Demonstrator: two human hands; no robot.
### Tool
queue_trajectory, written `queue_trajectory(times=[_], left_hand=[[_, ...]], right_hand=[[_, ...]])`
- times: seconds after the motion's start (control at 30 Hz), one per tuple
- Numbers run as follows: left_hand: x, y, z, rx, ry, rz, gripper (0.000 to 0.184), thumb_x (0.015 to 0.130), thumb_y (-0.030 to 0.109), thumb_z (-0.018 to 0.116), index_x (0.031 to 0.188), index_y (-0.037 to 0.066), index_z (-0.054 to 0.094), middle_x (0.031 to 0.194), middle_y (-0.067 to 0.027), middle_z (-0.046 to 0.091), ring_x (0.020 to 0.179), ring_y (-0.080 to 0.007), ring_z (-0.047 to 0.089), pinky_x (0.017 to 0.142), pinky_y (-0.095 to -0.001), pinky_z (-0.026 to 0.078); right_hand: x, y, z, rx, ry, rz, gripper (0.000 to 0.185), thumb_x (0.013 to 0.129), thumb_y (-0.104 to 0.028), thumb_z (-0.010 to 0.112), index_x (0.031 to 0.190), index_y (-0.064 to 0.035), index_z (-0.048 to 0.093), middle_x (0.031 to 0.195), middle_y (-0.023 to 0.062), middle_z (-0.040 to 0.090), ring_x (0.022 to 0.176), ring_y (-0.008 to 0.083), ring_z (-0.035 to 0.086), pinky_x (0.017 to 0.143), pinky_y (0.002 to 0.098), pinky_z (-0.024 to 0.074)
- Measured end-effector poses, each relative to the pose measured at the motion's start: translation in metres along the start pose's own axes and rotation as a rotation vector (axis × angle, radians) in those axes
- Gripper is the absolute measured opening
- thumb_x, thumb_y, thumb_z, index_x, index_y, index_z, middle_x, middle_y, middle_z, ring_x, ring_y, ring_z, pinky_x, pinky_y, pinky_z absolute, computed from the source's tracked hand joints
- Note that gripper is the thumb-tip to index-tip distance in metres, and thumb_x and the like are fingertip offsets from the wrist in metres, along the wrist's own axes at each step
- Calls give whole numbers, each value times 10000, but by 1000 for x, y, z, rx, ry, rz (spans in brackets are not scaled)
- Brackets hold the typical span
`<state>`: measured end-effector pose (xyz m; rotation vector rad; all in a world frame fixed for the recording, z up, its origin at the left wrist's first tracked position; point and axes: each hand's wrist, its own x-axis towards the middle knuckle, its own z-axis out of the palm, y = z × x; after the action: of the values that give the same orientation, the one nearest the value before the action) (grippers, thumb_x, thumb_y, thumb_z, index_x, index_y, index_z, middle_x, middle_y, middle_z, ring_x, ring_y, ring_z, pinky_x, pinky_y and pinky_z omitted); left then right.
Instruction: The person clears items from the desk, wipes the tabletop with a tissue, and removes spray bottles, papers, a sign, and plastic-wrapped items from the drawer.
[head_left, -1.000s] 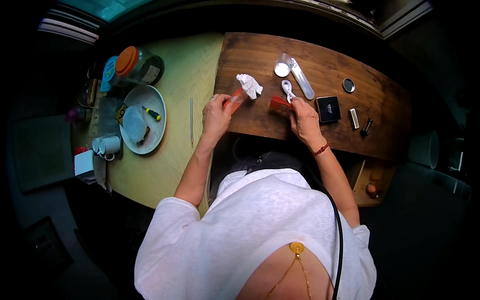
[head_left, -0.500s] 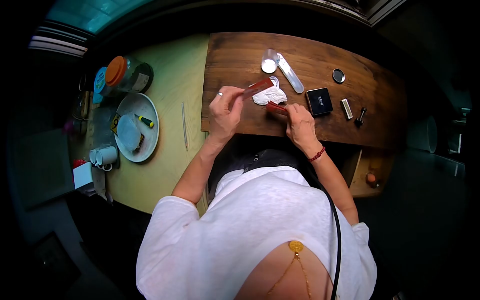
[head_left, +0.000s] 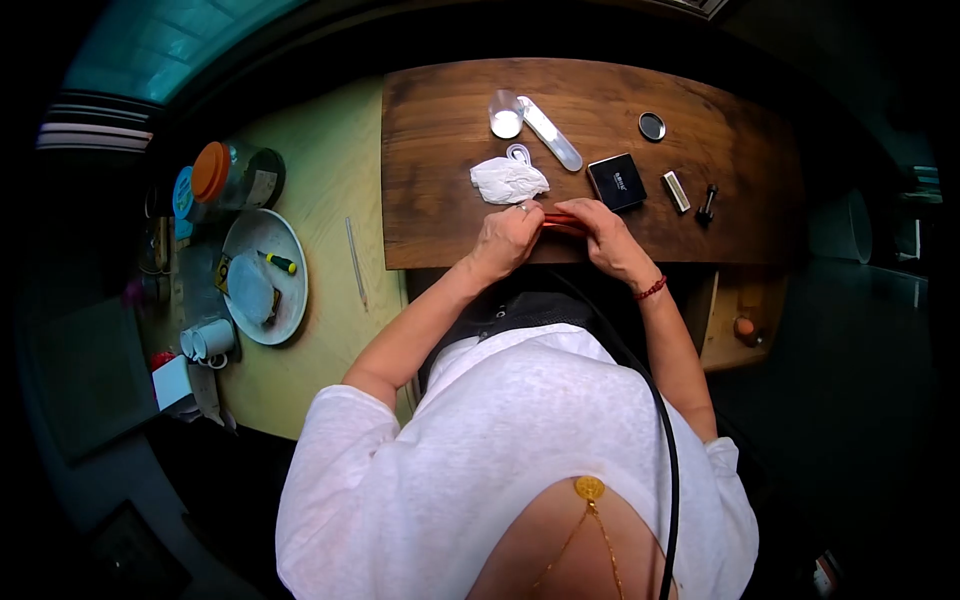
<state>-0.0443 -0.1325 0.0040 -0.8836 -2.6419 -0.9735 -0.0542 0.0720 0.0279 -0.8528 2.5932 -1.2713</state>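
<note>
My left hand (head_left: pixel 506 242) and my right hand (head_left: pixel 607 240) meet over the front edge of the dark wooden table. Between them are flat red pieces (head_left: pixel 565 222), thin and strip-like, gripped from both ends; fingers cover much of them, so their exact kind is unclear. Just beyond my left hand lies a crumpled white tissue (head_left: pixel 508 181). A black square box (head_left: pixel 616 182) with pale lettering sits past my right hand.
A clear cup (head_left: pixel 506 116), a whitish strip (head_left: pixel 552 135), a round dark lid (head_left: pixel 652 126), a small pale block (head_left: pixel 676 191) and a black dumbbell-shaped piece (head_left: pixel 707 204) lie on the table. Leftward are a large white plate (head_left: pixel 296 300), an orange-lidded jar (head_left: pixel 240 175) and mugs (head_left: pixel 212 341).
My hands have come together; the red pieces, held apart before with the left one raised, now lie together between both hands. The view has shifted slightly.
</note>
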Motion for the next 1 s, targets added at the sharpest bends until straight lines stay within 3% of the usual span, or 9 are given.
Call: queue_trajectory(times=[0.13,0.23,0.4,0.47,0.53,0.67,0.7,0.83,1.0], left_hand=[[-4,0,6,51,-61,-34,207,744,19,613,919,40,506,873,-132,598,688,-307,588,578,-369,479],[-6,6,10,-95,86,-76,295,734,8,616,1003,41,498,816,-128,581,680,-316,587,571,-374,477],[0,14,8,-65,10,-27,316,732,7,602,1025,58,496,788,-107,553,676,-311,582,568,-382,472],[-1,11,8,-32,-51,-8,265,744,17,583,991,64,501,784,-106,535,683,-294,581,572,-387,468],[-1,9,9,32,-100,-11,200,760,22,552,950,70,509,776,-108,532,672,-285,582,563,-384,468],[2,10,6,6,-51,26,172,761,9,568,917,77,536,745,-102,532,636,-277,580,526,-378,453],[2,12,7,6,-83,1,153,758,4,568,888,78,535,728,-103,522,635,-281,577,517,-379,447],[6,15,3,57,-224,49,215,740,9,554,936,97,536,794,-96,538,666,-272,587,533,-376,464],[33,57,1,-176,-248,69,111,758,-2,609,831,49,542,730,-130,546,659,-320,580,530,-363,442]], right_hand=[[-16,7,9,270,199,163,443,765,50,423,1203,7,476,1172,174,535,1139,271,487,958,312,376],[-25,3,35,504,438,287,403,926,-141,395,1280,50,384,1272,184,472,1182,247,451,986,310,338],[-21,-12,47,440,361,234,550,943,-256,373,1364,51,195,1393,225,285,1290,293,301,1056,336,230],[-22,-9,46,397,408,216,523,926,-228,411,1343,42,248,1354,224,339,1252,309,352,1036,344,269],[-22,-4,40,346,265,245,474,901,-186,451,1301,27,315,1293,220,398,1196,333,406,1002,357,314],[-22,-16,30,59,337,25,431,772,-32,558,1188,-11,446,1216,198,451,1126,355,446,959,389,362],[-21,-11,32,-83,338,-35,371,716,-3,596,1078,-15,515,1110,174,506,1036,335,490,903,389,396],[-23,-12,21,-237,400,-143,190,718,-50,622,894,-18,559,890,118,549,857,292,531,782,366,436],[-55,-18,-9,-204,396,-62,147,726,-91,631,862,-49,597,795,82,573,783,256,550,679,339,463]])
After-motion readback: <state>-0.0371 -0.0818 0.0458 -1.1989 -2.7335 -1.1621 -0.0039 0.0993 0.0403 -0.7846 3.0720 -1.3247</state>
